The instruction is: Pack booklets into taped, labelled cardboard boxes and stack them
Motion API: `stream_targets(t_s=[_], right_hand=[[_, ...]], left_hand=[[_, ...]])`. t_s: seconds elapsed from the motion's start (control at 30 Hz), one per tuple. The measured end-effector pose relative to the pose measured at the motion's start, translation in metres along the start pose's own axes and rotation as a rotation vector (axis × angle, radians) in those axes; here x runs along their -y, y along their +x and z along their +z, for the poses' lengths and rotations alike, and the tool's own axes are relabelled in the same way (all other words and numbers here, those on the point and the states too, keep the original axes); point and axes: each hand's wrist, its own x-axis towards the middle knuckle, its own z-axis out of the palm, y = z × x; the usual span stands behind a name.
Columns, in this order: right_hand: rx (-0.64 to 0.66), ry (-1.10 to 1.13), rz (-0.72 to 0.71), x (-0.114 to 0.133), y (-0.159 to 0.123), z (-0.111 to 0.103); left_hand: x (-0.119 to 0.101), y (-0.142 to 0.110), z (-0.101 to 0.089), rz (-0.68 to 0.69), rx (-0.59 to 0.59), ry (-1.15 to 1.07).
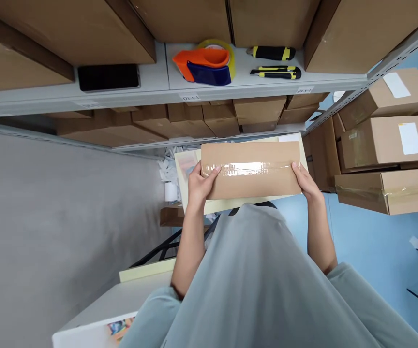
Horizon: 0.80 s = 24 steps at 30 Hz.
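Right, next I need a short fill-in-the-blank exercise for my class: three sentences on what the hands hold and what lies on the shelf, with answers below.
1. The left hand and right hand hold a box with a shiny strip of ____ along it.
2. On the shelf, the dispenser is part orange, part dark ____.
3. Beside it lie ____ black-and-yellow knives.

Missing words: tape; blue; two.

A plain grey wall [42, 217] with a soft, dark shadow on it fills the left side, a big grey metal shelf [245, 93] goes across the top, a bright light blue floor [376, 241] lies on the right, and white furniture [111, 302] stands at the bottom left.
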Motion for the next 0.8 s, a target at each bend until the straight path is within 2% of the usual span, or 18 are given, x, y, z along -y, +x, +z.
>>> stream_targets(t_s=[0.1, 0.17, 0.23, 0.3, 0.33, 0.37, 0.43, 0.5, 0.57, 0.67, 0.8], right_hand=[[-0.002, -0.051, 0.013, -0.005, 0.000, -0.002], [-0.101, -0.191, 0.026, -0.003, -0.001, 0.001], [-0.291, -0.384, 0.008, 0.006, -0.006, 0.010], [-0.409, -0.548, -0.096, 0.020, -0.014, 0.028], [-0.394, -0.602, -0.180, 0.028, -0.019, 0.039], [-0.325, -0.636, -0.270, 0.035, -0.024, 0.052], [-0.132, -0.666, -0.419, 0.046, -0.031, 0.080], [0.017, -0.679, -0.499, 0.050, -0.034, 0.102], [0.072, -0.687, -0.518, 0.048, -0.034, 0.113], [-0.027, -0.685, -0.439, 0.034, -0.032, 0.100], [-0.287, -0.634, -0.213, 0.006, -0.032, 0.050]], left_hand=[[0.007, 0.005, -0.006, -0.106, 0.043, -0.192], [0.005, 0.004, -0.007, -0.103, 0.041, -0.156], [-0.003, -0.006, -0.001, 0.011, -0.033, 0.020], [-0.015, -0.023, 0.013, 0.212, -0.103, 0.242], [-0.022, -0.033, 0.023, 0.328, -0.081, 0.329], [-0.027, -0.043, 0.034, 0.430, -0.013, 0.388], [-0.033, -0.061, 0.054, 0.590, 0.187, 0.453], [-0.033, -0.072, 0.067, 0.672, 0.351, 0.493], [-0.027, -0.075, 0.068, 0.667, 0.409, 0.539], [-0.016, -0.069, 0.051, 0.586, 0.347, 0.601], [-0.003, -0.056, 0.019, 0.487, 0.196, 0.595]])
